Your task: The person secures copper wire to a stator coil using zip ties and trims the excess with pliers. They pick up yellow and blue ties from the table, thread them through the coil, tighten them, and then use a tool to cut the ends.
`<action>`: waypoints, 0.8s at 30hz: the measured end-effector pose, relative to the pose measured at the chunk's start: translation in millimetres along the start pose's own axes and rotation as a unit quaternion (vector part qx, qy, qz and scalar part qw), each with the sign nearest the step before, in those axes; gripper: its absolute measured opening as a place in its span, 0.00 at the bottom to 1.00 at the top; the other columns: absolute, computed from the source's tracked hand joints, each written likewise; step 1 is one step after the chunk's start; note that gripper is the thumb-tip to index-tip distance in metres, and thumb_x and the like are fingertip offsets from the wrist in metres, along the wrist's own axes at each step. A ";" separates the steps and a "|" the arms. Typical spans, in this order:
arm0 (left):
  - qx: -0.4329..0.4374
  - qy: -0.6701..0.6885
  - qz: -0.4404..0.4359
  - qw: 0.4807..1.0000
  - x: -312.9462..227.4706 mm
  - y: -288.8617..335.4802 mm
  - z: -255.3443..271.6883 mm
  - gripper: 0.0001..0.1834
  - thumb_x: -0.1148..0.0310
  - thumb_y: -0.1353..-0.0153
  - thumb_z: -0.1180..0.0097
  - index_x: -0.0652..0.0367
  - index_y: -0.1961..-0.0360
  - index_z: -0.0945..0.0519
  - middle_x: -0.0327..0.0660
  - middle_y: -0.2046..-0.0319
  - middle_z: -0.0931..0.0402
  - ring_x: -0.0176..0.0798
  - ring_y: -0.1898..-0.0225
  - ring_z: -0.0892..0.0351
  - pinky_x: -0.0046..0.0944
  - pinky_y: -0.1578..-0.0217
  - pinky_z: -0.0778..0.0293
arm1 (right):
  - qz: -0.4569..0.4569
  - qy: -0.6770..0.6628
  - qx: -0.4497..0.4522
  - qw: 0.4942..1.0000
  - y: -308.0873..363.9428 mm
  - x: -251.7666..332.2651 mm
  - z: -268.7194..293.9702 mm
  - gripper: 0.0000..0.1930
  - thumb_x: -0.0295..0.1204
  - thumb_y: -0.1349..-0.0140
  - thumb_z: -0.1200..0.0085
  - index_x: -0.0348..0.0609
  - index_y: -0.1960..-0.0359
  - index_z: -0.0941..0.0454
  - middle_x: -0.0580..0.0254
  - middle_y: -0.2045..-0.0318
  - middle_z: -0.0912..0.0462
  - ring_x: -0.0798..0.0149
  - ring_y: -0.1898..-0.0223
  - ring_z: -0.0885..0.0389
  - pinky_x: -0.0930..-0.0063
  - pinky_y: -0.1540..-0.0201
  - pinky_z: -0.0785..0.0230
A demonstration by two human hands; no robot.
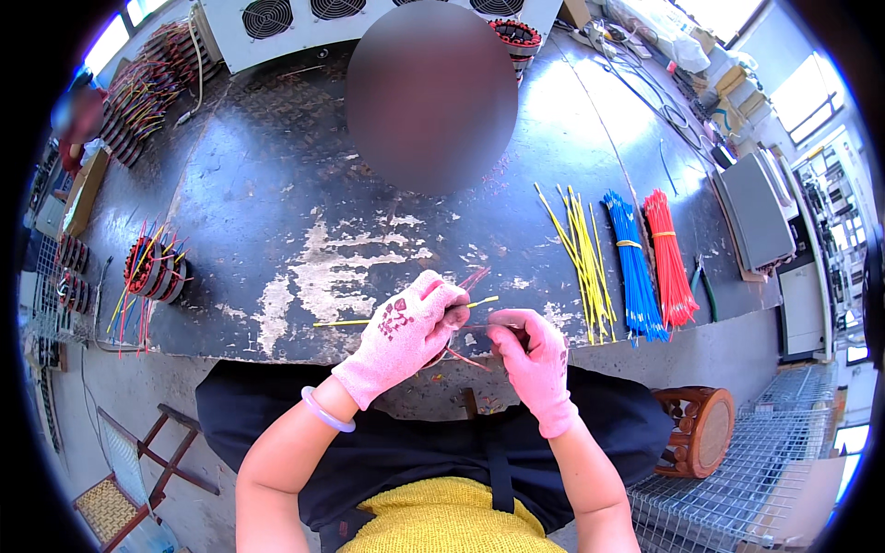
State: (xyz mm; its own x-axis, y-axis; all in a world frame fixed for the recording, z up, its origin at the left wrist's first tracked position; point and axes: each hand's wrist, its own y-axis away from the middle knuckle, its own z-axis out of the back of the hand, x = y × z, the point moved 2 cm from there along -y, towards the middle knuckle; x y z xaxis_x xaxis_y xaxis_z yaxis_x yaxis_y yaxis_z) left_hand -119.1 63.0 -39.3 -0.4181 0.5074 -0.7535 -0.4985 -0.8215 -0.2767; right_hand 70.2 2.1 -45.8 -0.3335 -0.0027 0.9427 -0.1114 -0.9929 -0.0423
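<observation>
Yellow knit top (452, 516), pink-gloved left hand (406, 324) curled around wires (341, 323) (one yellow), right hand (536, 358) pinching thin strand (477, 326)

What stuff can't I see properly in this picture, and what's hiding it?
All in the head view:
Whether the yellow ends beside the left hand are one wire: the hand covers the middle.
The thin strand at the right hand: too small to identify.
Parts of the fan box and tabletop: behind the round blur.
The person at far left: blurred.

A brown stool (706, 431) stands beside wire mesh (714, 511)
</observation>
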 end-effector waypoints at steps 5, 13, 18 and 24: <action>0.021 -0.013 -0.027 0.999 1.1 0.7 0.0 0.12 0.78 0.40 0.40 0.58 0.55 0.20 0.44 0.59 0.25 0.50 0.62 0.17 0.45 0.62 0.21 | 0.160 0.151 -0.037 0.975 -2.6 10.5 5.6 0.08 0.21 0.42 0.35 0.44 0.61 0.17 0.59 0.63 0.17 0.58 0.65 0.15 0.70 0.64 0.24; 0.020 -0.102 -0.014 0.994 -18.5 1.7 2.8 0.10 0.76 0.39 0.40 0.57 0.56 0.20 0.44 0.57 0.25 0.52 0.62 0.17 0.47 0.63 0.22 | -0.009 0.029 0.110 0.993 -18.8 18.6 12.1 0.07 0.22 0.35 0.42 0.40 0.56 0.21 0.58 0.65 0.15 0.65 0.69 0.17 0.70 0.66 0.25; 0.026 -0.092 -0.026 0.995 -21.6 -0.7 1.5 0.08 0.71 0.37 0.39 0.56 0.56 0.18 0.44 0.57 0.23 0.51 0.61 0.17 0.46 0.62 0.21 | 0.007 0.011 0.120 0.993 -22.5 16.0 15.9 0.06 0.24 0.33 0.43 0.39 0.56 0.21 0.58 0.68 0.16 0.67 0.72 0.20 0.72 0.67 0.26; -0.002 -0.113 -0.045 0.993 -17.4 2.7 -7.0 0.12 0.65 0.39 0.33 0.55 0.57 0.17 0.41 0.60 0.19 0.49 0.61 0.17 0.45 0.62 0.21 | 0.029 0.058 0.164 0.984 -31.4 26.5 20.6 0.07 0.27 0.32 0.43 0.39 0.56 0.22 0.57 0.68 0.17 0.68 0.72 0.20 0.72 0.66 0.26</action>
State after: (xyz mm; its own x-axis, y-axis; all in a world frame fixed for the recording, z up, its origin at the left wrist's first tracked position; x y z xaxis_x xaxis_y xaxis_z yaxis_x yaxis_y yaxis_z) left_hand -107.9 50.1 -31.1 -0.5316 0.6242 -0.5725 -0.5396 -0.7706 -0.3391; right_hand 84.2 30.8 -12.7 -0.4380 -0.0658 0.8966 0.2129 -0.9765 0.0323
